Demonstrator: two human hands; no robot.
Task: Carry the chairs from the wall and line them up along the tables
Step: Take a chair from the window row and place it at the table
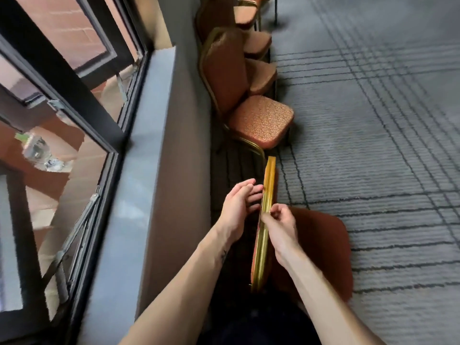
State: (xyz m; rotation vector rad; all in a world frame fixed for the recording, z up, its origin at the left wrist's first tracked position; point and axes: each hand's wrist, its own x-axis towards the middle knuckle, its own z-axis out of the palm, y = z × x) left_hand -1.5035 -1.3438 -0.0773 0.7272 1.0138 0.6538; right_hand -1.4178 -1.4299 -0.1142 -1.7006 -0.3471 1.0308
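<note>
The nearest chair [321, 247] is standing right below me on the grey carpet [373, 150], its back facing the wall [181, 150]. My right hand [281, 230] is curling its fingers round the gold top rail of the backrest. My left hand [236, 207] is hovering loose and spread just beside that rail. A row of chairs [261, 120] is crowding the wall just ahead, under the window sill [149, 135].
</note>
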